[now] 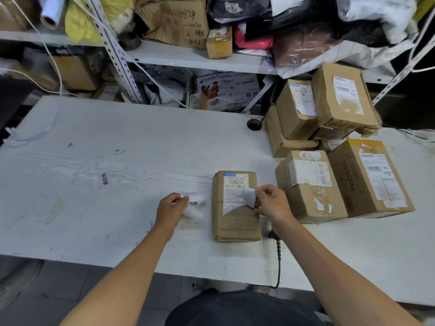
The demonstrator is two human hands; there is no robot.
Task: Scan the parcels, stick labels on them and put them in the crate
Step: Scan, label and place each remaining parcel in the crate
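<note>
A small brown cardboard parcel (235, 217) with a white shipping label lies flat on the white table (117, 149) in front of me. My left hand (170, 209) pinches a white label sheet with black printed characters (194, 204), just left of the parcel. My right hand (273, 202) pinches a small white paper piece (249, 195) over the parcel's right edge. A black scanner cable (279, 257) runs from under my right wrist over the table's front edge; the scanner body is hidden.
Several more cardboard parcels (336, 156) are stacked at the right of the table. A white label with black characters (105, 178) is stuck to the tabletop at the left. Shelves (188, 55) behind the table hold boxes, bags and envelopes. No crate is in view.
</note>
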